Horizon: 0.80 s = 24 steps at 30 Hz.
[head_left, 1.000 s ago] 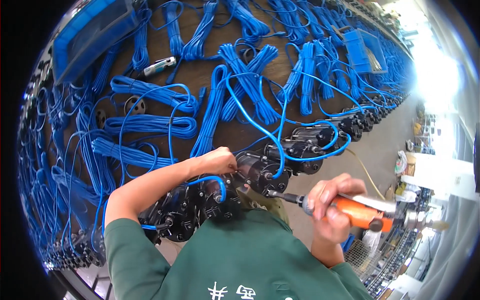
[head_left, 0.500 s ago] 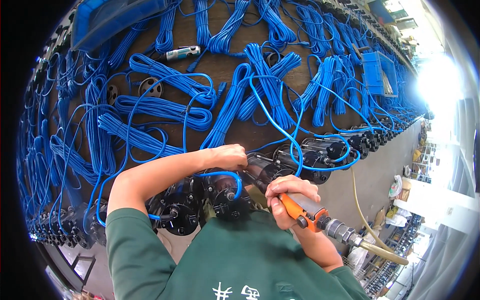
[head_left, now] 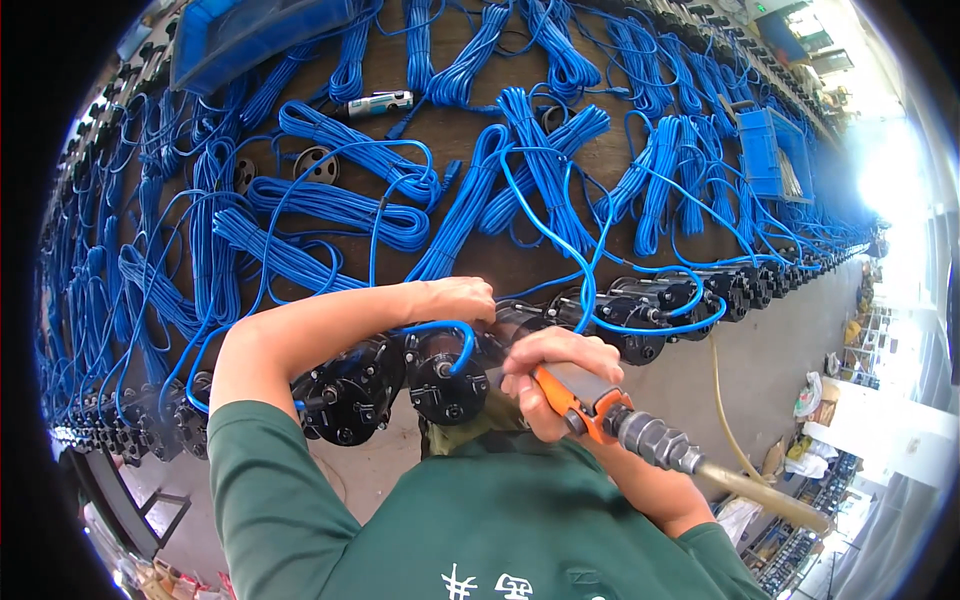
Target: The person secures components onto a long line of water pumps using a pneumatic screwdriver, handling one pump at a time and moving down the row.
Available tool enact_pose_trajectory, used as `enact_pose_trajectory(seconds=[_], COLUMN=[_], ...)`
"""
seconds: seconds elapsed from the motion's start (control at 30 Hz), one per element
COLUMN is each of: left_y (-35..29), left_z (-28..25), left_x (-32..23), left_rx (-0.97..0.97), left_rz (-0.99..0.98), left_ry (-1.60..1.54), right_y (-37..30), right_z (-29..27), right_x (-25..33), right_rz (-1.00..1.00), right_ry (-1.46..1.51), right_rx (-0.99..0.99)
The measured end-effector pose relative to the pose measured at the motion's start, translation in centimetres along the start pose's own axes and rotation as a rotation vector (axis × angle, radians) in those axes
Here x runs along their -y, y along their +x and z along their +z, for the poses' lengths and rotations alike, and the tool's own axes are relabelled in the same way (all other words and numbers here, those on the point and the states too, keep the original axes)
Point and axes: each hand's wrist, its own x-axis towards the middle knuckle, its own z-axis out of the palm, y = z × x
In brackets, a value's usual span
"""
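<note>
While our left hand (head_left: 455, 298) pins a black motor unit (head_left: 450, 372) at the bench edge (head_left: 480, 255), fingers curled over its blue cable (head_left: 445, 330), steadying it. Our right hand (head_left: 550, 370) grips an orange air screwdriver (head_left: 580, 395), aimed at it.

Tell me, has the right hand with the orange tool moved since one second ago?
Yes. The right hand brought the orange tool leftward, up to the black motor beside the left hand; before, it was out past the bench edge.
</note>
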Motion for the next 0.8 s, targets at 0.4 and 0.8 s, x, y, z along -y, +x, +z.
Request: enact_pose_trajectory(seconds=[0.4, 0.8], left_y=[-1.2, 23.0], left_z=[-12.5, 15.5], left_x=[-23.3, -12.0], left_rx=[-1.581, -2.38], left_rz=[-0.794, 0.484], left_ry=[0.472, -2.136], right_y=[-0.9, -4.9], right_z=[-2.0, -12.7], right_x=[0.6, 0.2], right_rz=[-0.008, -0.168], right_ry=[0.328, 0.479], right_rx=[0.014, 0.006])
